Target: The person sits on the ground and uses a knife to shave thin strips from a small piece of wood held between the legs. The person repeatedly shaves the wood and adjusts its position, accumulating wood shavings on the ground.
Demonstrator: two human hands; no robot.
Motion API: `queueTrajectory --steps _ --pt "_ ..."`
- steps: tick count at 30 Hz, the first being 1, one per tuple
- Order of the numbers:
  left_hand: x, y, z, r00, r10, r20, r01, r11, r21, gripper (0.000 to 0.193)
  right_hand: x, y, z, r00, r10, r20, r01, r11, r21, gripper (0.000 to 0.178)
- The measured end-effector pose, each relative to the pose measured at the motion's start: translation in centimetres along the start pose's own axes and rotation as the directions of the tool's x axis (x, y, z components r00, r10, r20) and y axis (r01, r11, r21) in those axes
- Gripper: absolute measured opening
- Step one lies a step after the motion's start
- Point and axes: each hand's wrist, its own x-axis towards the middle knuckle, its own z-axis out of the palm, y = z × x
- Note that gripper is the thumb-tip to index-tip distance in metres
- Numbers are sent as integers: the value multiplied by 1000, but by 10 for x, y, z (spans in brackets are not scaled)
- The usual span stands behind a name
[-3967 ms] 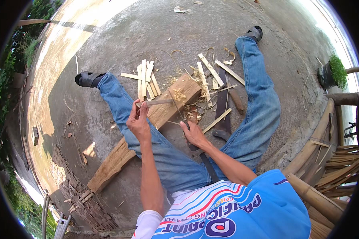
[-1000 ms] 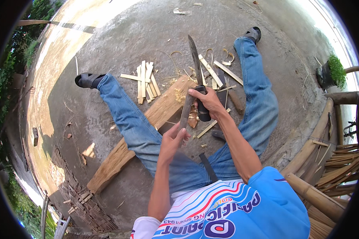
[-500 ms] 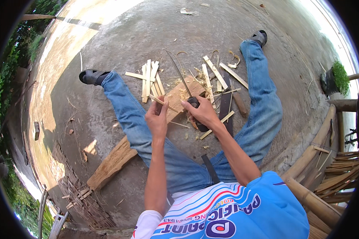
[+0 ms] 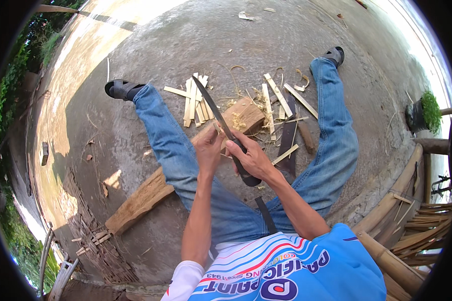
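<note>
My right hand (image 4: pixel 252 159) is closed around the black handle of a long knife (image 4: pixel 212 106), whose dark curved blade points away and to the left. Pinched in my left hand (image 4: pixel 207 152) is a thin bamboo strip (image 4: pixel 217 128), mostly hidden by the fingers. The blade passes right beside that strip; whether it touches cannot be made out. Beneath both hands, a thick wooden plank (image 4: pixel 138 200) runs diagonally under my left leg, with curled shavings (image 4: pixel 238 122) on its far end. Pale bamboo strips (image 4: pixel 192 103) lie in a loose pile beyond my left hand.
More bamboo strips (image 4: pixel 278 95) lie at right, near a dark flat sheath-like piece (image 4: pixel 288 135) and a short brown stick (image 4: pixel 307 138). My jeans-clad legs spread either side. Bamboo poles (image 4: pixel 394 256) stand at lower right, a potted plant (image 4: pixel 429 111) farther off.
The knife has swung up and left, its blade now crossing close to my left hand. The bamboo strip, earlier plainly visible, is now mostly covered. My hands have drawn closer together.
</note>
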Motion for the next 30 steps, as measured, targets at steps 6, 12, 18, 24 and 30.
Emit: queueTrajectory --steps 6,12,18,24,30 --pt "-1 5 0 999 36 35 -35 999 -26 29 -1 -2 5 1000 0 7 0 1000 26 53" --pt "-2 7 1 997 64 32 -63 997 -42 27 -2 0 5 1000 -4 10 3 998 59 54" --pt "0 4 0 992 126 24 -128 990 59 26 -2 0 3 1000 10 14 -10 998 57 54" --pt "-3 13 1 996 86 28 -87 995 52 24 -3 -5 1 1000 5 17 -5 1000 20 53" --pt "-2 18 2 993 108 38 -112 984 139 23 -4 -13 2 1000 -11 13 13 990 -141 54"
